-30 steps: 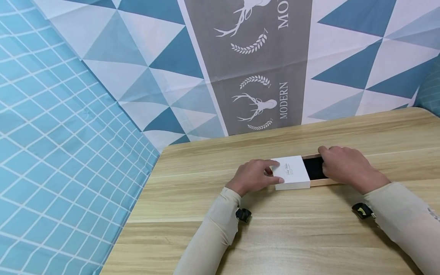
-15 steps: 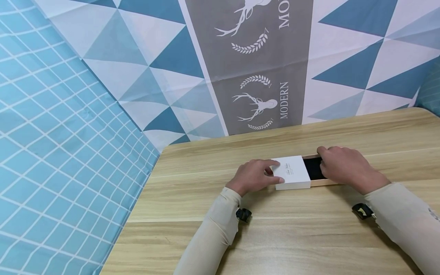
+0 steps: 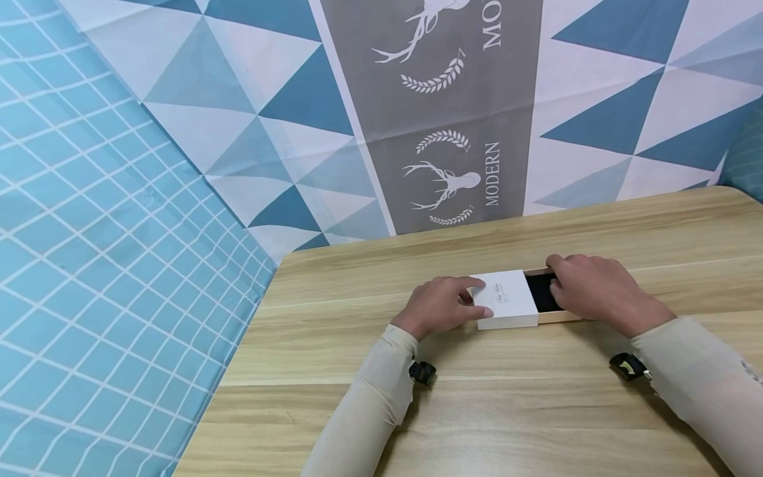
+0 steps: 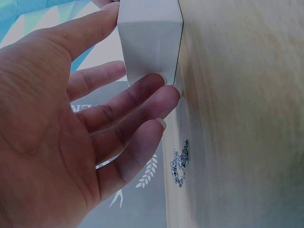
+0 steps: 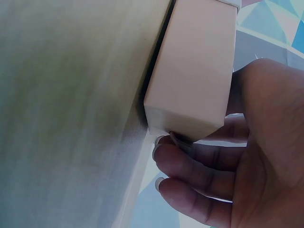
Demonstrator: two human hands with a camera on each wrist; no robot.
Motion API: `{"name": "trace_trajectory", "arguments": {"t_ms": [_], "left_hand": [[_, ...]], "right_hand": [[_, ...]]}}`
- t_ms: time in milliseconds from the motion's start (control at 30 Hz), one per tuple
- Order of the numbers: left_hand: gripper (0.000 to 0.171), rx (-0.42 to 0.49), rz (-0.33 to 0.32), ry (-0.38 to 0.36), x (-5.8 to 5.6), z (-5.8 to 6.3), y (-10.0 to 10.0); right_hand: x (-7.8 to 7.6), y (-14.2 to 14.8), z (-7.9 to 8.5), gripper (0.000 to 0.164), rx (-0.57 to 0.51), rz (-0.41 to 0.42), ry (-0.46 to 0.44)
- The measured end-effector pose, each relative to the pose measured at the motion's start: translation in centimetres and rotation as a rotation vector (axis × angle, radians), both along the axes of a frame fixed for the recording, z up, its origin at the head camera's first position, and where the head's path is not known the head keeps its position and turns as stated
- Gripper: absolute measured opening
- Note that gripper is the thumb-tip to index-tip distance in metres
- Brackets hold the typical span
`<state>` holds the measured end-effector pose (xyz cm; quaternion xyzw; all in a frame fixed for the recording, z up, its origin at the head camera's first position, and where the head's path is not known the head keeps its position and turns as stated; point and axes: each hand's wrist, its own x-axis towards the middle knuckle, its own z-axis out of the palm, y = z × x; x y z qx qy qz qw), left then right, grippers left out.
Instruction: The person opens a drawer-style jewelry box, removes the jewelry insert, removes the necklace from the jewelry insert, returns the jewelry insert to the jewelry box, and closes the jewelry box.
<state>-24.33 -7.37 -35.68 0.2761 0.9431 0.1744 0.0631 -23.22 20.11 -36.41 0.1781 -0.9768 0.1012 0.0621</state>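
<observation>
A small white slide box (image 3: 505,298) with fine lettering on its sleeve lies on the wooden table. Its tan drawer (image 5: 192,66), black inside, sticks out on the right. My left hand (image 3: 440,303) holds the sleeve's left end, thumb and a finger at its edges; the other fingertips are at the end face in the left wrist view. My right hand (image 3: 599,288) grips the drawer's outer end with bent fingers. A small tab (image 5: 183,144) shows there by the fingers. A silver chain (image 4: 179,164) lies beside the left hand, hidden in the head view.
The wooden table (image 3: 477,411) meets a patterned cloth wall (image 3: 453,119) at the back. A blue checked cloth (image 3: 119,252) hangs along the left edge, and a teal cushion-like shape (image 3: 744,152) stands at the far right.
My right hand has shifted slightly left, toward the sleeve, and less of the drawer's black inside shows. The left hand and sleeve have stayed in place.
</observation>
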Motion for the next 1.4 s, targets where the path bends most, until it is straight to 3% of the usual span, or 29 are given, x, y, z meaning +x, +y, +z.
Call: {"name": "trace_trajectory", "arguments": {"t_ms": [1400], "left_hand": [[0.057, 0.004, 0.012, -0.018, 0.10, 0.06, 0.09]], "right_hand": [[0.14, -0.34, -0.09, 0.028, -0.020, 0.022, 0.015]]}}
